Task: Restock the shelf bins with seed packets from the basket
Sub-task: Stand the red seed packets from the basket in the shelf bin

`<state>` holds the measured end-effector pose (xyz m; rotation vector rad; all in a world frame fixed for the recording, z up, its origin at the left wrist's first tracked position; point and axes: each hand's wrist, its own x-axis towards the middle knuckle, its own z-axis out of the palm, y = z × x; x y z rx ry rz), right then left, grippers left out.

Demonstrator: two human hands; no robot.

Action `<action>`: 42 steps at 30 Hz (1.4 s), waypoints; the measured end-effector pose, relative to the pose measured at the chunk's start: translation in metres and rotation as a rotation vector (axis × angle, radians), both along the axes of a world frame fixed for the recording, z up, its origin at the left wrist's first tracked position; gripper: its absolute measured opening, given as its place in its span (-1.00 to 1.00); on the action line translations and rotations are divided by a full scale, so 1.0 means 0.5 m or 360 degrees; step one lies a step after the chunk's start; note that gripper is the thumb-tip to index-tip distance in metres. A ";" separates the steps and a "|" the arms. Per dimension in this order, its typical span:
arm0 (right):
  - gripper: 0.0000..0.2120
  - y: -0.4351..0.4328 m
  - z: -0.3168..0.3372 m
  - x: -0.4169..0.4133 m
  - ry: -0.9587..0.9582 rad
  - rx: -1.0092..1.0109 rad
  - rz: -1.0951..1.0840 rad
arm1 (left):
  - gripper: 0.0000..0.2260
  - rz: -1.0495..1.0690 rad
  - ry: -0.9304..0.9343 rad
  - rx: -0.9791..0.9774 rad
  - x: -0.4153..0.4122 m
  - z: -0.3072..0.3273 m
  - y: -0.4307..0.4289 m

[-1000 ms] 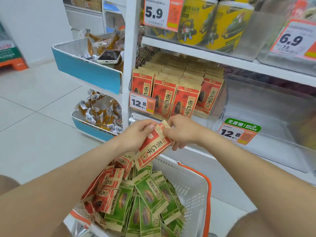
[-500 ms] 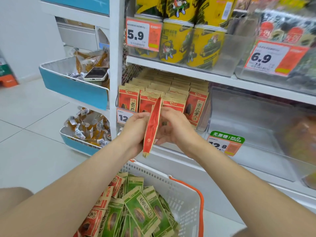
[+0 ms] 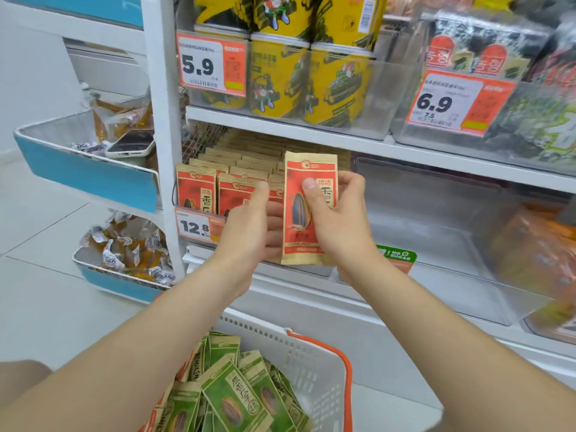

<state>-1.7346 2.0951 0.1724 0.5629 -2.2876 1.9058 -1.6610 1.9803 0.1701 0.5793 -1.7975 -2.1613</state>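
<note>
Right hand (image 3: 336, 226) pinches red packet (image 3: 307, 169); left hand (image 3: 249, 232) touching

Bright, even shop light, soft shadows; right edge blurred, wide-angle bending at borders

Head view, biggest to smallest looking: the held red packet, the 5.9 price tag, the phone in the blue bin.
1. red packet, though it is nearest the camera
2. 5.9 price tag, not far behind
3. phone, clearly smallest
</note>
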 end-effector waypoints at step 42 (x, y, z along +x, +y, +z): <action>-0.73 -0.020 0.038 -0.164 0.0694 0.2375 -0.0487 | -0.51 0.0002 0.0049 -0.2611 -0.050 -0.110 -0.031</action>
